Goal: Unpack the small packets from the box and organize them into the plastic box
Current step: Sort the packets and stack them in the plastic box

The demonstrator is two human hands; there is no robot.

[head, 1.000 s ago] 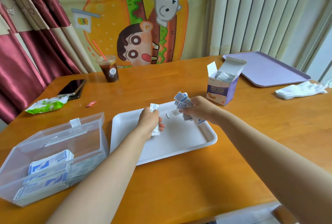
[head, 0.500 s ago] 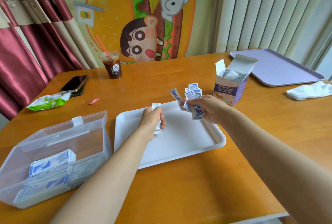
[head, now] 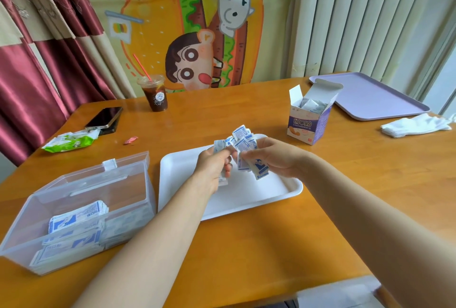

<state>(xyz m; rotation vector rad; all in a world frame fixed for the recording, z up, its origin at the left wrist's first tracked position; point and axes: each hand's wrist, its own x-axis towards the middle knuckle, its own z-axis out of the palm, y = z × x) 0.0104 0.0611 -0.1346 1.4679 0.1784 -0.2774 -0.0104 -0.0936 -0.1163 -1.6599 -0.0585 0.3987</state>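
On the head camera I have both hands up just over the white rectangular foam tray (head: 283,193), which lies in the middle of the orange wooden counter (head: 246,246). The person's left hand (head: 214,167) is curled round a thin stack of small white packets (head: 219,146), one end sticking out above the fingers and the other below the palm. The right hand (head: 274,157), just beside it on the right, grips a loose bunch of white-and-blue paper packets (head: 244,139) that fans out above and below the fingers. The fingertips of the two hands are very close; I cannot tell whether they touch. At near left stands the clear plastic box (head: 86,184) with its hinged lid open and leaning back, and rows of stacked blue-printed packets (head: 76,218) lie flat inside it, against the near and left walls. To the far right of the tray, well apart from the hands, the small purple-and-white cardboard box (head: 308,125) stands upright with its top flaps open, more packets (head: 311,106) showing inside. Behind it sits a lavender plastic tray (head: 370,100), and a white folded cloth (head: 417,126) lies at the right edge. Far left I see a plastic cup of dark iced drink (head: 154,94) with a red straw, a black phone (head: 104,117), a green-and-white wrapper (head: 69,142) and a tiny red wrapper (head: 130,139).
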